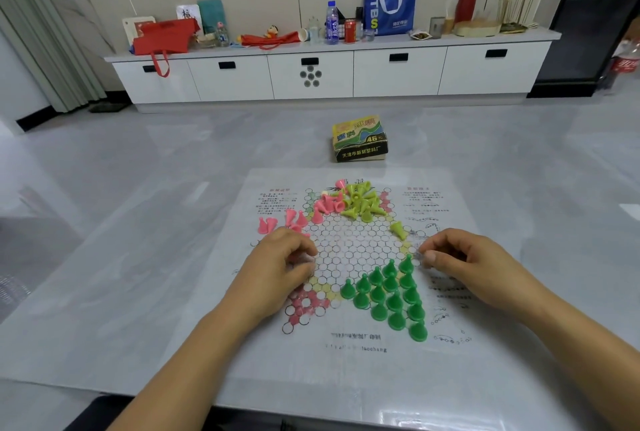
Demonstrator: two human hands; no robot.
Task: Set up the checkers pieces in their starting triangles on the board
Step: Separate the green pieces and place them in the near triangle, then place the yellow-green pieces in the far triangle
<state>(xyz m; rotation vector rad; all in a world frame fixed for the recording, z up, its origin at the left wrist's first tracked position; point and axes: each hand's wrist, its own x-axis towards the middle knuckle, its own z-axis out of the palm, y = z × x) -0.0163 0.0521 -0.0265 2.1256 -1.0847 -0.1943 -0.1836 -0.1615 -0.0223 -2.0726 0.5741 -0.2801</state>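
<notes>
Fingers (304,252) of left hand (284,257) curled under, knuckles up, resting on the left side of the board just in front of a few pink pieces; cannot tell whether anything sits inside them. Fingers of right hand (464,257) curled likewise at the board's right edge, thumb and forefinger tips close together; blurred there, so cannot tell of any hold either.

Glossy pale grey marble-look tabletop (156,344) under everything. Against the far wall, long white low cabinet (398,79) with five black handles, carrying a blue bag (391,10), a red bag (162,37), a clear water bottle (331,24) and a red can (349,31). Grey-green curtain (34,32) at the left.

Thin white plastic sheet board (349,358) printed with a star of circles, lying flat, long axis left to right.

Yellow and green cardboard box (360,138) beyond the far edge, apart from it, long side left to right.

Fifteen dark green plastic cones (394,301), all upright, filling the near-right triangle in rows of five, four, three, two, one, the triangle's tip pointing near right.

Yellow-green cones (362,200) heaped at the far side, mostly on their sides, tips all ways, too tangled to count; one lone yellow-green cone (398,230) tilted near the right hand.

Pink cones (327,204) heaped just left of those, more scattered further left; number unclear.
</notes>
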